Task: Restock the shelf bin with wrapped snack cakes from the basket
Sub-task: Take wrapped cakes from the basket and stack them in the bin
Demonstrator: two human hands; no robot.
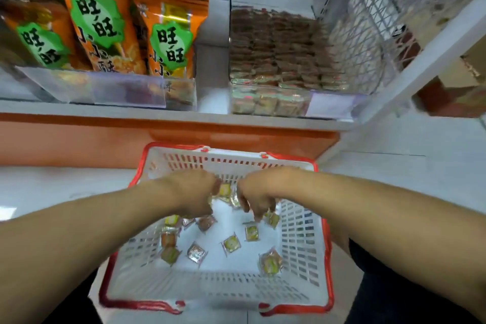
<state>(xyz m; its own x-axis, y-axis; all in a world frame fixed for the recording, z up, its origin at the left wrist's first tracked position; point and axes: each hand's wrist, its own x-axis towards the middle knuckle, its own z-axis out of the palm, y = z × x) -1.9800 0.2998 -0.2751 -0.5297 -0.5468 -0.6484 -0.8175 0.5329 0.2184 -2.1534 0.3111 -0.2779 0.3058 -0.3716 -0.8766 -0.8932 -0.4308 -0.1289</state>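
We count about twelve cakes (pixel 231 243) loose in one basket (pixel 302 250) on the floor. Left hand (pixel 196 196) and right hand (pixel 256 198) reach among them; either grip's state we cannot tell. One bin (pixel 334 105) on the shelf (pixel 105 110) holds stacked cakes.

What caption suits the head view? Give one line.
Both hands, left and right, reach into the white basket of wrapped snack cakes below the shelf bin.

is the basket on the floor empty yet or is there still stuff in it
Not empty. Roughly a dozen wrapped snack cakes lie scattered across the basket floor.
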